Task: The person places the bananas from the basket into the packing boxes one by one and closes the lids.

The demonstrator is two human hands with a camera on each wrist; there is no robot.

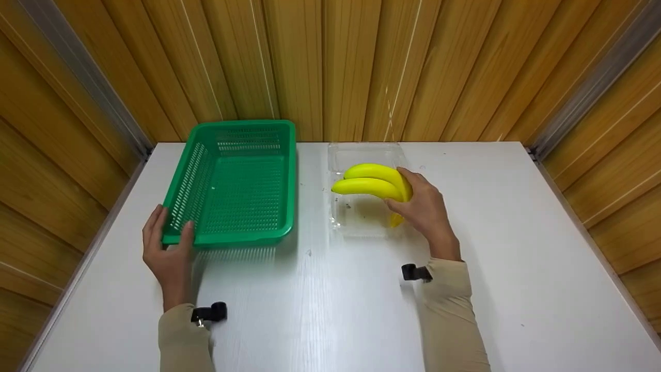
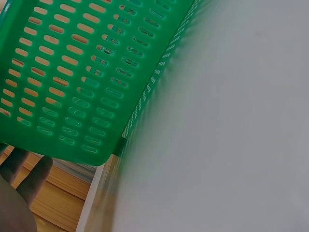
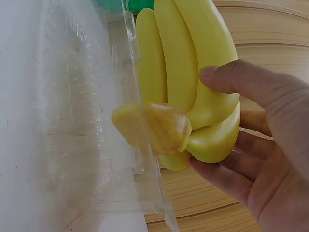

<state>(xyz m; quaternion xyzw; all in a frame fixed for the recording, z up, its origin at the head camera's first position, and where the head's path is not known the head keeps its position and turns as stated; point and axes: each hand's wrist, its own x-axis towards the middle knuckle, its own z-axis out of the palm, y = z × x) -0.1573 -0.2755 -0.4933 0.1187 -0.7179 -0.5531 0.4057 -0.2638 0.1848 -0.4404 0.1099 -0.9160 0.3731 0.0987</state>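
My right hand grips a bunch of yellow bananas at its stem end, thumb on the near side. The bunch is over a clear plastic box. In the right wrist view, part of the stem shows through the box's clear wall. My left hand holds the near left corner of a green perforated basket, its thumb over the front rim and its fingers at the left side. The left wrist view shows the basket's slotted wall, with only a few fingers visible below its rim.
Both containers stand on a white table, the basket left of the box. Wood-patterned panels rise behind the table and along both sides. A small black camera sits at the left wrist, another at the right.
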